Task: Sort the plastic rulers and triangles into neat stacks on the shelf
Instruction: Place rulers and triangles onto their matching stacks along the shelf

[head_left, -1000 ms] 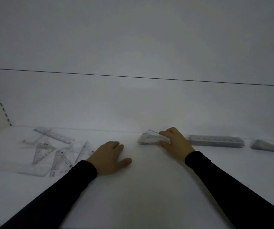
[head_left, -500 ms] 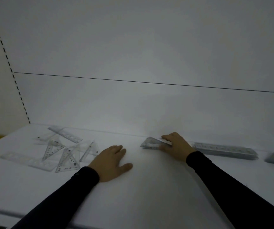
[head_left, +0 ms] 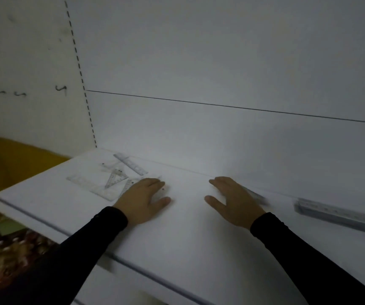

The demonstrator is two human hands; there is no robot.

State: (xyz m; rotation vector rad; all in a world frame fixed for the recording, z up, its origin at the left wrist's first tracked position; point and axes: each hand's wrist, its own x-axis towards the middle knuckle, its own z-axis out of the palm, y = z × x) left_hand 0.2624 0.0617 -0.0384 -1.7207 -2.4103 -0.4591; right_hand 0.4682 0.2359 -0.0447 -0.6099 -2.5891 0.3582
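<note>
A loose pile of clear plastic pieces lies on the white shelf [head_left: 188, 249] at the left: a ruler [head_left: 131, 164] at the back, a small triangle [head_left: 113, 179] and a long clear ruler [head_left: 89, 184] in front. My left hand [head_left: 143, 200] rests flat, palm down, its straight fingers touching the pile's right edge. To its right my right hand [head_left: 234, 200] lies flat on the bare shelf and holds nothing. Just behind its far side shows a blurred stack of triangles [head_left: 256, 195]. A neat stack of rulers [head_left: 339, 215] lies at the far right.
The shelf's front edge [head_left: 45, 224] runs diagonally at lower left. The white back panel [head_left: 221, 139] rises close behind the hands. A slotted upright [head_left: 82, 84] marks the shelf's left end, with a yellow surface [head_left: 12, 164] beyond it.
My right hand has let go of the triangle stack and slid left onto the bare shelf. My left hand has moved up to the loose pile. The view has swung left.
</note>
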